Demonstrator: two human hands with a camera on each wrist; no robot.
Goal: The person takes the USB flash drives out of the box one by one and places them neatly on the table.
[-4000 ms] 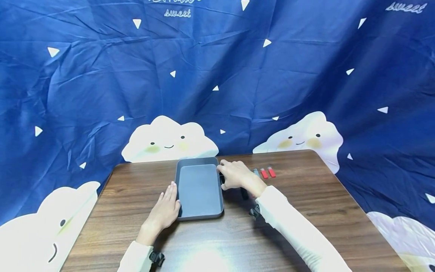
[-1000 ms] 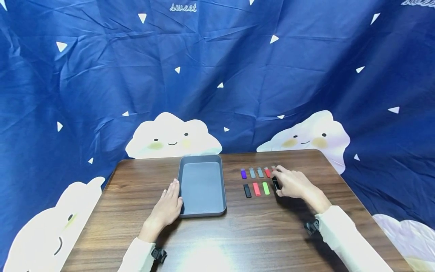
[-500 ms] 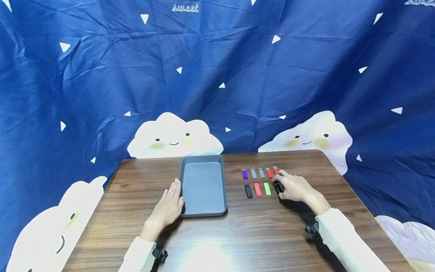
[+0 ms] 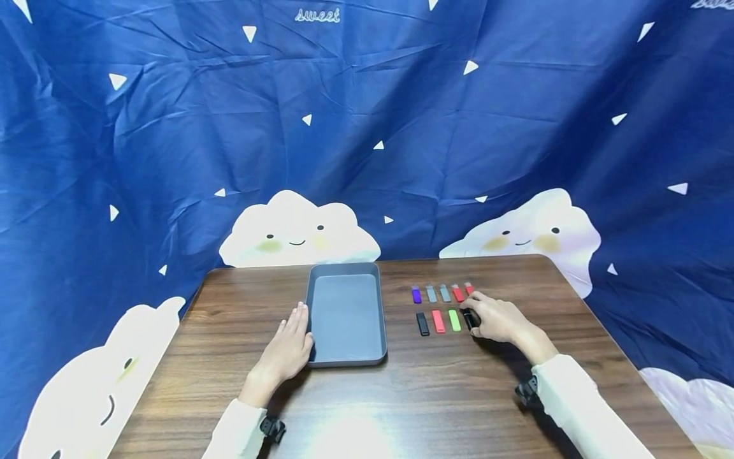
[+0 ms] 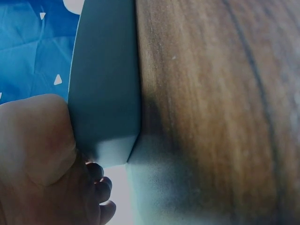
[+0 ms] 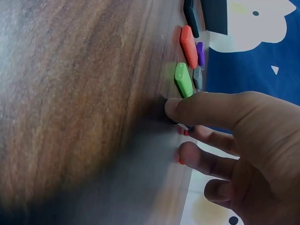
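Observation:
My left hand lies with straight fingers along the left side of a grey rectangular tray. In the left wrist view, the hand touches the tray's outer wall. My right hand pinches a black stick, apparently a USB flash drive, between thumb and fingers at the right end of the front row. Left of it in that row lie a green stick, a coral-red stick and another black stick. In the right wrist view, the thumb mostly hides the pinched stick.
Behind the front row lies a second row: a purple stick, two grey sticks and two red sticks, all with pale ends. A blue cloth with clouds hangs behind the brown wooden table.
My right hand has moved from the tray's right edge to the right end of the front row, settling there with the black stick. My left hand has stayed against the tray.

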